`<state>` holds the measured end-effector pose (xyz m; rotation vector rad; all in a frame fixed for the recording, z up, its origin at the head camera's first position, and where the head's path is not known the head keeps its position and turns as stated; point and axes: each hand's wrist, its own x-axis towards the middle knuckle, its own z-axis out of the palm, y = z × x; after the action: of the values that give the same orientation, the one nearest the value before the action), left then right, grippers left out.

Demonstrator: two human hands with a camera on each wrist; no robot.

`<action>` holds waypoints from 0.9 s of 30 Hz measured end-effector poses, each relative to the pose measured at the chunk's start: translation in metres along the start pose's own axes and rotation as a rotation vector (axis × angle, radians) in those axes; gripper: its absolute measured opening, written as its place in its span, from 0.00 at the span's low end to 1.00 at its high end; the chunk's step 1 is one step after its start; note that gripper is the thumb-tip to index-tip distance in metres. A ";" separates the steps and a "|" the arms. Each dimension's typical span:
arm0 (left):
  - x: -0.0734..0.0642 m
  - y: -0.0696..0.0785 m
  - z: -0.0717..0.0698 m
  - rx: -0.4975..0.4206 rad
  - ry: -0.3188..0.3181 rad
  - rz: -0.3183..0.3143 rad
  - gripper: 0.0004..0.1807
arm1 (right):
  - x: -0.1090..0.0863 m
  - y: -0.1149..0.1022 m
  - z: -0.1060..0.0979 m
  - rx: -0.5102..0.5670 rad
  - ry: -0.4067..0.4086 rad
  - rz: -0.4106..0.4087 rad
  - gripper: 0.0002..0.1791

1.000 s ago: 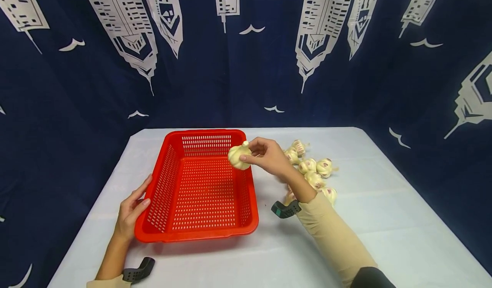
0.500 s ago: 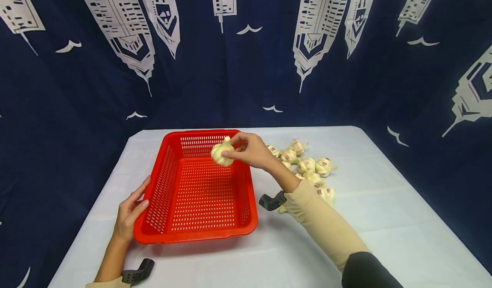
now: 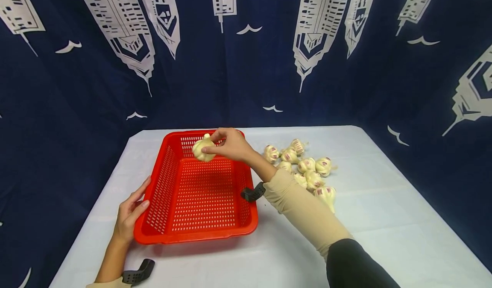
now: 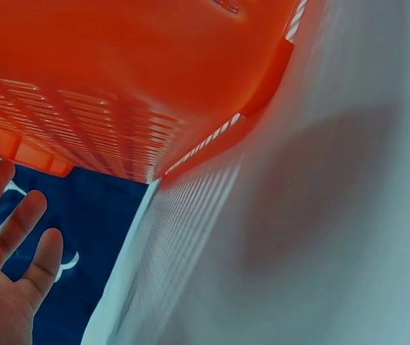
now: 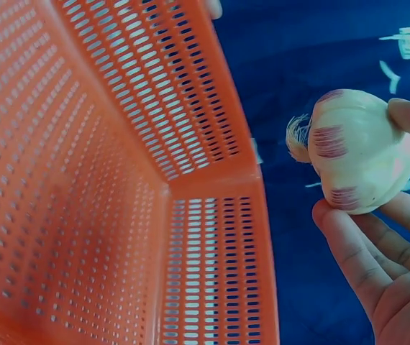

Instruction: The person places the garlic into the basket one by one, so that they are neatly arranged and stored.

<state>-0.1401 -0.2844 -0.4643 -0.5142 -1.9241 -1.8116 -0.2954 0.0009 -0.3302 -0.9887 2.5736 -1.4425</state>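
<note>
A red plastic basket [image 3: 203,189] with slotted walls stands on the white table. My left hand [image 3: 128,215] rests against its left rim; in the left wrist view its fingers [image 4: 47,259] are extended and spread beside the outer wall. Over the back part of the basket, my right hand [image 3: 232,145] pinches a garlic bulb [image 3: 203,148] between thumb and fingers, stem up. In the right wrist view the bulb [image 5: 356,151] shows purple streaks and a tuft of roots. No other bulb shows inside the basket.
Several garlic bulbs [image 3: 306,165] lie in a loose group right of the basket, some partly hidden behind the right forearm. The white tabletop [image 3: 376,194] reaches back to a dark blue cloth [image 3: 238,74] printed with white buildings.
My right hand has carried the garlic bulb leftward from the basket's right rim to above its back part. The left hand and the basket have stayed put.
</note>
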 end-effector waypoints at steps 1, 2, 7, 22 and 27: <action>0.000 0.000 0.000 0.003 0.000 0.000 0.29 | 0.003 0.000 0.002 -0.014 -0.016 0.002 0.18; 0.001 0.001 0.000 0.007 0.001 -0.004 0.29 | 0.006 -0.001 0.004 -0.028 -0.031 0.002 0.18; 0.001 0.003 0.000 0.034 0.013 -0.034 0.30 | 0.020 0.000 0.011 -0.116 -0.093 0.001 0.17; -0.001 0.003 -0.002 0.078 0.035 -0.058 0.30 | 0.047 0.010 0.042 -0.108 -0.119 0.132 0.18; -0.001 0.004 -0.002 0.101 0.030 -0.057 0.30 | 0.054 0.016 0.053 -0.121 -0.084 0.168 0.18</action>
<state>-0.1375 -0.2862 -0.4615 -0.4010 -2.0165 -1.7361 -0.3298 -0.0627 -0.3577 -0.8032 2.6364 -1.1930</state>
